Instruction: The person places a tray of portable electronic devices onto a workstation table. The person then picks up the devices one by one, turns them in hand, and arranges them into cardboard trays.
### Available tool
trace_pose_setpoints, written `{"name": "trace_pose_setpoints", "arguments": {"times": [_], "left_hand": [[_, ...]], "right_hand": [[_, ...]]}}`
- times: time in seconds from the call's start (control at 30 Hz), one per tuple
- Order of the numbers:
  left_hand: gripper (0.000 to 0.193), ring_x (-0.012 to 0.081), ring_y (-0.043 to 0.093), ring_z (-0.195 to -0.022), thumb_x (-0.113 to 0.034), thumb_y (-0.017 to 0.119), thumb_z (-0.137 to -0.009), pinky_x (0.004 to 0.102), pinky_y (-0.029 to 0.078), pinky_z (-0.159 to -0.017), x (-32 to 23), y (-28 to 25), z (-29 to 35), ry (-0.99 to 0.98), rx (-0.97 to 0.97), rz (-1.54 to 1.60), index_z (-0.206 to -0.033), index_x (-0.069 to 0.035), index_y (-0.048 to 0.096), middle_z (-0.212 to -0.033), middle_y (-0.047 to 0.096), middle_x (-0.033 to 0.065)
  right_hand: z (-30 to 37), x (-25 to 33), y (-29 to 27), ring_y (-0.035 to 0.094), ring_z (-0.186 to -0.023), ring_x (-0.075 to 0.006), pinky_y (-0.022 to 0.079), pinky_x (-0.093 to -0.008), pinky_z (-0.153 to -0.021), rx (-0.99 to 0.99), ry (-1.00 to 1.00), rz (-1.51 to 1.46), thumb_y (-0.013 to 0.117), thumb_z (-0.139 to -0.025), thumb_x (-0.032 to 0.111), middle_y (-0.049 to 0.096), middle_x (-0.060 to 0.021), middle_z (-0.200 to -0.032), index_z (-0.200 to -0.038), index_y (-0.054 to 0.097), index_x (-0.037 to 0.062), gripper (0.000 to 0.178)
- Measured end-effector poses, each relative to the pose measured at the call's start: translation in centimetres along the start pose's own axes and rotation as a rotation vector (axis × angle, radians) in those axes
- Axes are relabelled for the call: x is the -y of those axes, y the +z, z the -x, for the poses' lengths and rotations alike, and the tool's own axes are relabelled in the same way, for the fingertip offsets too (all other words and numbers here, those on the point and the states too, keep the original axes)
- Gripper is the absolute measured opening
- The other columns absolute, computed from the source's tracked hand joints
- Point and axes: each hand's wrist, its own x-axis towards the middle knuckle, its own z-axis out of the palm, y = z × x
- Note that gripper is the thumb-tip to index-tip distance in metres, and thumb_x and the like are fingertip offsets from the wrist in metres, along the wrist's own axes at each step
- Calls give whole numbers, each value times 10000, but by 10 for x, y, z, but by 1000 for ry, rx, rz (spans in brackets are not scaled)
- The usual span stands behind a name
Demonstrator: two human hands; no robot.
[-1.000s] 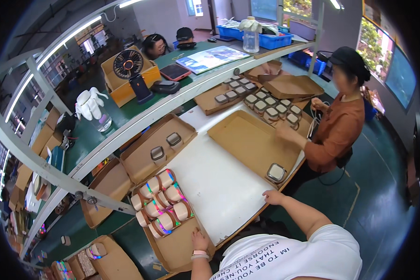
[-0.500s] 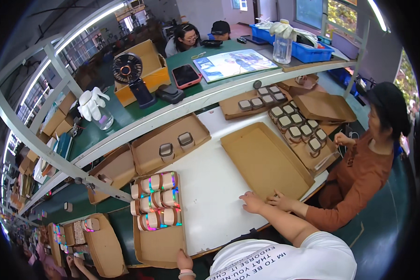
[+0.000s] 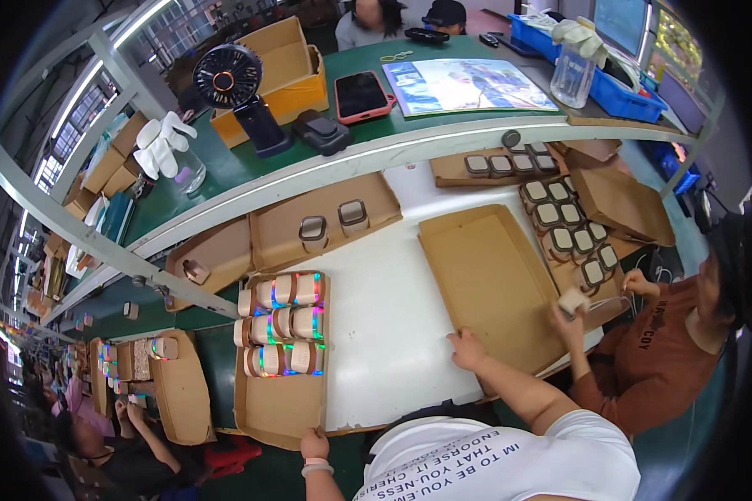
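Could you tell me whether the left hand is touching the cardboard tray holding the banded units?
Touching: the head view shows the left hand gripping the near edge of the cardboard tray.

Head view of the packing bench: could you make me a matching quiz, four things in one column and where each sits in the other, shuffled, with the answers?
Things:
1. left hand
2. right hand
3. black fan
4. phone with a red case

Places:
A. on the green upper shelf, in front of an open cardboard box
B. on the near edge of the tray holding the colourful striped pieces
C. on the near corner of the empty cardboard tray
D. lying flat on the green shelf beside a large printed sheet

Pairs: 1-B, 2-C, 3-A, 4-D
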Motion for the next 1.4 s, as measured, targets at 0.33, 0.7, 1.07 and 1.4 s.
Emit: {"name": "trace_pose_setpoints", "arguments": {"times": [0.33, 0.7, 1.07, 1.4], "left_hand": [[554, 427, 556, -958, -162, 590, -773, 478, 457, -819, -41, 2, -71, 301, -121, 245, -1269, -27, 385, -1069, 564, 258], [528, 402, 543, -997, -239, 555, -809, 545, 409, -851, -98, 22, -142, 698, -254, -1143, -1278, -40, 413, -1151, 539, 232], [749, 429, 372, -1134, -96, 698, -653, 473, 322, -973, -69, -24, -98, 248, -302, 533, -1262, 56, 289, -1191, 405, 265], [817, 418, 408, -1120, -151, 776, -606, 447, 362, -960, -105, -3, -134, 169, -466, 606, -1254, 33, 315, -1200, 402, 261]], "right_hand": [[40, 17, 0, 512, -1019, -394, 447, -426, -865, 42, 98, 24, 505, -753, 65, 485, -218, -1131, -1201, 490, 95, 449], [62, 22, 49, 520, -1023, -383, 440, -390, -882, 23, 37, -108, 463, -739, -26, 498, -213, -1135, -1168, 536, 105, 455], [65, 16, 37, 551, -936, -353, 470, -401, -796, -162, 116, -69, 474, -768, 6, 529, -153, -1074, -1155, 551, 153, 421], [86, 8, 33, 510, -1003, -372, 444, -369, -874, -205, 67, -344, 504, -732, -39, 420, -202, -1181, -1197, 489, 60, 476]]}}
